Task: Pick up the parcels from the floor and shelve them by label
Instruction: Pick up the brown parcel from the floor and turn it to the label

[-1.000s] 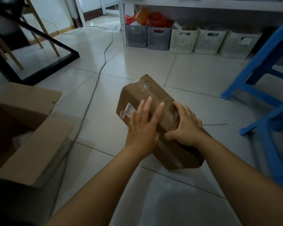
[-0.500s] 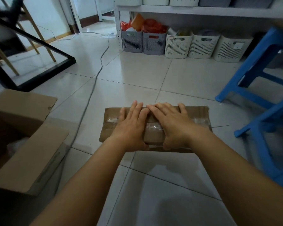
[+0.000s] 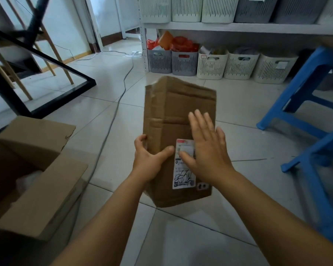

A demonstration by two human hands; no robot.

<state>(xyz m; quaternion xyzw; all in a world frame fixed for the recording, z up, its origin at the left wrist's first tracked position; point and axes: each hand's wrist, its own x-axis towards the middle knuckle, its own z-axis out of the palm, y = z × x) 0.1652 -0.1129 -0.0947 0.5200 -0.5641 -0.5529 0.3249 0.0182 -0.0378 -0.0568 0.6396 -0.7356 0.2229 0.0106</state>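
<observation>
Your left hand (image 3: 149, 162) grips the near left edge of the cardboard parcel (image 3: 175, 120), thumb laid across its top face and fingers curled round the side. Your right hand (image 3: 206, 148) lies flat and open on that same face, fingers spread, its thumb and palm covering part of the white shipping label (image 3: 183, 175). The label sits at the near right of the face, with dark scribbled marking across its lower part and a small sticker just beside its bottom corner; the print is too blurred to read.

The parcel is a long brown box, its length running away from you, held tilted above the pale tiled floor (image 3: 181, 237) with the labelled face turned up toward you. A crease crosses the face about midway, and the far end looks dented.

To your left stands an open cardboard box (image 3: 37, 189), flaps raised, with something pale inside. A grey cable (image 3: 112, 116) trails over the tiles between that box and the parcel, running off toward the far wall. Beyond it is a black frame (image 3: 65, 68) with wooden legs behind it. To your right is a blue plastic stool (image 3: 304, 104).

Ahead, a white shelf unit (image 3: 238, 27) carries a row of slotted baskets on its upper board, and under it a row of baskets (image 3: 211, 64) stands on the floor, two grey and three cream. The grey ones hold red and orange items.
</observation>
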